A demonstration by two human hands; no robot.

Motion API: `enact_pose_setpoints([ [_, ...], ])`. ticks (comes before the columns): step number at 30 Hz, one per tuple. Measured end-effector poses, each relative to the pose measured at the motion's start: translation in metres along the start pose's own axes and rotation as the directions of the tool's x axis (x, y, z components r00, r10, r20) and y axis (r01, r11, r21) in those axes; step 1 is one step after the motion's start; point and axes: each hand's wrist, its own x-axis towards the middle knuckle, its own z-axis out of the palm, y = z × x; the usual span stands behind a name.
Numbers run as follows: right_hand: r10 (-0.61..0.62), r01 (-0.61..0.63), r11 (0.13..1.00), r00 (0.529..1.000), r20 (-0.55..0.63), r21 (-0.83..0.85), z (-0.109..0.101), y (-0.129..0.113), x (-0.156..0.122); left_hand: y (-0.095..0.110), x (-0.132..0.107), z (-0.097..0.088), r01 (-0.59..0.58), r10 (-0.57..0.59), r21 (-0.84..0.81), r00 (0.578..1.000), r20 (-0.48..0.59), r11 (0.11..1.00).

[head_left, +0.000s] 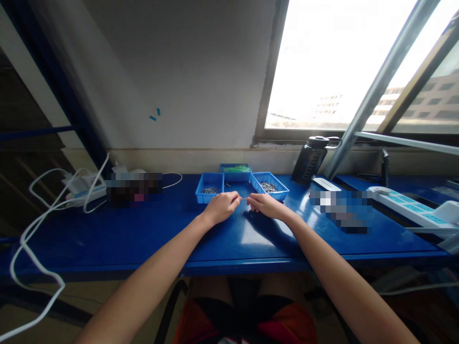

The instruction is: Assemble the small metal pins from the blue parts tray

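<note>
My left hand [223, 206] and my right hand [265, 205] meet fingertip to fingertip above the blue table. Between them is a thin, short metal piece [244, 199] that looks like a screw, pinched at one end by each hand. Its details are too small to make out. Just beyond my left hand stands a blue bin [199, 193] with screw-like metal pieces [211, 190] in it. A second blue bin [283, 191], behind my right hand, holds more dark and silver pieces [267, 187]. Farther back, a third blue bin [235, 175] contains green, clear-looking items [235, 168].
A black bottle [309, 160] stands at the back right by the window. White power strips lie on the right [412, 205] and left [88, 192], with loose white cables [27, 260] at the left. Blurred-out items lie on both sides of the blue table [143, 243].
</note>
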Motion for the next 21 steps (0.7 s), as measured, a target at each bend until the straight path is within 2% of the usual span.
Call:
enact_pose_setpoints([
  [5, 0.009, -0.019, 0.985, 0.998, 0.059, 0.171, 0.0, -0.008, -0.001, -0.004, 0.003, 0.003, -0.071, 0.067, -0.064, 0.996, -0.059, 0.995],
  [11, -0.014, -0.045, 0.927, 0.988, 0.154, 0.372, -0.001, -0.011, -0.002, -0.011, 0.006, 0.007, -0.103, 0.098, -0.115, 0.994, -0.051, 0.988],
  [21, -0.01, -0.077, 0.906, 0.979, 0.203, 0.416, -0.001, -0.013, -0.003, -0.015, 0.008, 0.009, -0.22, 0.202, -0.223, 0.974, -0.102, 0.95],
])
